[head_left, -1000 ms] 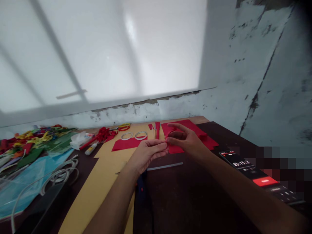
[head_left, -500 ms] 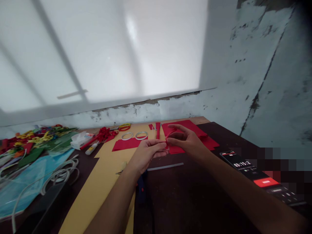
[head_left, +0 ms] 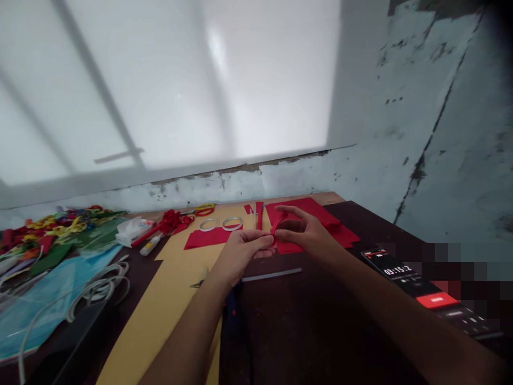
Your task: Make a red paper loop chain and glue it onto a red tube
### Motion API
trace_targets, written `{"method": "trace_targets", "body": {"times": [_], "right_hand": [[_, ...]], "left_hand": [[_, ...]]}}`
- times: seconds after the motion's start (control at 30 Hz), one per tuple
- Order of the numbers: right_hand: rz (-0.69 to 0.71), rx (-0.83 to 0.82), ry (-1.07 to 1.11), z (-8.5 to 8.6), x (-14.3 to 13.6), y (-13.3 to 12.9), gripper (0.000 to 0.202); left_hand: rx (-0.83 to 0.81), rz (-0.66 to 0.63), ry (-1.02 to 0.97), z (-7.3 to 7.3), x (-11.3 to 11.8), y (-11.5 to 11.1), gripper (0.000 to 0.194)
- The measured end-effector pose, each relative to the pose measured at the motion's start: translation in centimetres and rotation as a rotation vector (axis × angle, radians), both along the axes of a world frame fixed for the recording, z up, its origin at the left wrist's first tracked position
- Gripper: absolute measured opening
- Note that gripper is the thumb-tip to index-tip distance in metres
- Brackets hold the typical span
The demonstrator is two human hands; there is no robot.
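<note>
Between my hands is a small curled red piece (head_left: 279,223), pinched at its lower end. My left hand (head_left: 245,250) has thumb and fingers pressed together on its left side. From the right, my right hand (head_left: 306,231) grips the same piece between thumb and fingers, its index finger arched over it. The fingertips nearly meet and partly hide the piece. Behind the hands lie red sheets (head_left: 316,209). Another red sheet (head_left: 206,238) lies beyond my left hand, near two tape rolls (head_left: 209,224).
A pale stick (head_left: 276,275) and a dark blue tool (head_left: 232,310) lie below the hands. Yellow-handled scissors (head_left: 205,209), a glue bottle (head_left: 151,245) and a red bundle (head_left: 172,220) are back left. White cable (head_left: 94,289) coils at left; a phone (head_left: 401,278) lies right.
The fingers of my right hand have shifted slightly around the red piece, and its curl shows a little wider. My left hand has barely moved.
</note>
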State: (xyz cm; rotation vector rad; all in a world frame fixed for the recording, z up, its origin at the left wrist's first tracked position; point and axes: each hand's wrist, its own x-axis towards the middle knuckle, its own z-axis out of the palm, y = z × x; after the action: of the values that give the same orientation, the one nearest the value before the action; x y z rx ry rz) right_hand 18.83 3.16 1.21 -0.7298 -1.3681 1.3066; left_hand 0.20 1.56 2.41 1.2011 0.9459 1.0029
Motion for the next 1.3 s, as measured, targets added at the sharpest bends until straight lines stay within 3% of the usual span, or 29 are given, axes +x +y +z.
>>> {"method": "trace_targets", "body": {"times": [0.43, 1.0, 1.2, 1.3], "right_hand": [[-0.022, -0.04, 0.009, -0.5, 0.1, 0.3, 0.065], [-0.036, 0.072, -0.125, -0.7, -0.1, 0.4, 0.041], [-0.087, 0.079, -0.193, -0.6, -0.4, 0.2, 0.044], [-0.187, 0.134, -0.3, -0.8, -1.0, -0.2, 0.031]], "left_hand": [[0.067, 0.064, 0.062, -0.4, 0.1, 0.4, 0.016], [0.043, 0.024, 0.063, -0.4, -0.1, 0.5, 0.023], [0.059, -0.003, 0.085, -0.4, -0.7, 0.8, 0.016], [0.048, 0.051, 0.049, 0.0, -1.6, 1.3, 0.019]]}}
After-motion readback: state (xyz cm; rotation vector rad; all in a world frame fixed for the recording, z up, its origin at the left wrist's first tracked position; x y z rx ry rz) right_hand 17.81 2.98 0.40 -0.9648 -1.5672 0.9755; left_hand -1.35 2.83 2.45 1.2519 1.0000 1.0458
